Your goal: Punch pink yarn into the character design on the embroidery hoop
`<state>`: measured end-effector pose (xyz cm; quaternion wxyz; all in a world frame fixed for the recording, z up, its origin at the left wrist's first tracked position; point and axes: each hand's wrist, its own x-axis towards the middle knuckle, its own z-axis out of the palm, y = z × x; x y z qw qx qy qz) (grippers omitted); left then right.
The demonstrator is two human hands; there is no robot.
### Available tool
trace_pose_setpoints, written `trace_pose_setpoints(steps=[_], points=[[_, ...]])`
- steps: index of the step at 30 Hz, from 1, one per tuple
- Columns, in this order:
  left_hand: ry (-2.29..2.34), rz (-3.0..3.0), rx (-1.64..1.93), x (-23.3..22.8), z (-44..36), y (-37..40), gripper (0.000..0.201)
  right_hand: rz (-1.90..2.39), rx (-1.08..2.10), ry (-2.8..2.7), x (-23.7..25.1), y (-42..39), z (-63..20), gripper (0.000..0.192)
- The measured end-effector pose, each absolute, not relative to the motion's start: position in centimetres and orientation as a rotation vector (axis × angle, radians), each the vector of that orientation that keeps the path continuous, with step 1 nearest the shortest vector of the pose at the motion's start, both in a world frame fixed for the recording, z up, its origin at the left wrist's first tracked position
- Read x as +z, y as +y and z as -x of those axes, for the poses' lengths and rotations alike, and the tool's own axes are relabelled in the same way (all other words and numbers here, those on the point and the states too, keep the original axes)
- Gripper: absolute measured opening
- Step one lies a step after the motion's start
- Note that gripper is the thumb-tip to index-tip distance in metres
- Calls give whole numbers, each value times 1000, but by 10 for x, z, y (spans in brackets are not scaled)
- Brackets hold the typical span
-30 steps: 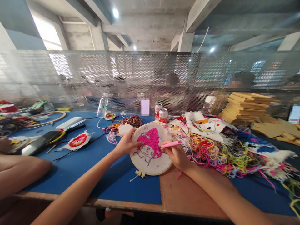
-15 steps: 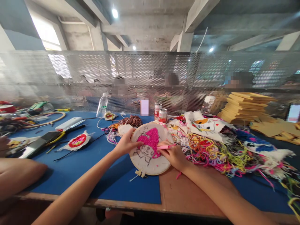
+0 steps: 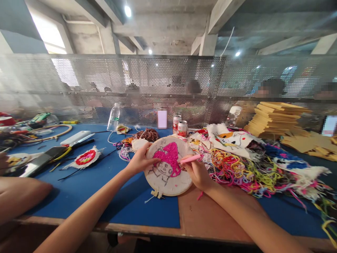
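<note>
My left hand (image 3: 142,160) grips the left rim of a round embroidery hoop (image 3: 175,188), its thumb lying on the cloth. The hoop is tilted toward me and stretches white fabric with a cartoon figure outlined in dark thread. Bright pink loops (image 3: 168,156) fill the figure's hood. In my right hand (image 3: 198,172) is a pink punch needle (image 3: 191,159), pinched between thumb and fingers, at the right edge of the pink area. Its tip is too small to make out. The hoop's clamp (image 3: 157,193) sits at the lower left.
Tangled coloured yarn (image 3: 237,168) and embroidered cloths (image 3: 229,138) spread on the right, before a stack of yellow pieces (image 3: 276,119). Two cans (image 3: 182,128) and a bottle (image 3: 114,117) stand behind. On the left lie a round patch (image 3: 86,158), a phone (image 3: 43,160) and another person's arm (image 3: 23,195).
My right hand has shifted slightly right and up, and the punch needle now lies more tilted, its rear end raised. The hoop and left hand stay nearly in place.
</note>
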<state>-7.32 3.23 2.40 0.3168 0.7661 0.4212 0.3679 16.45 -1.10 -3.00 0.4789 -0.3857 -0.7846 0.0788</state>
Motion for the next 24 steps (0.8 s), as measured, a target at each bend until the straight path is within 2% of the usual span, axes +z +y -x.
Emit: trace_pose_setpoints(steps=[18, 24], points=[[1085, -2021, 987, 21, 74, 33, 45, 899, 148, -1995, -21, -9, -162, 9], [1073, -2037, 1021, 21, 73, 32, 44, 1013, 11, -2080, -20, -8, -157, 8]])
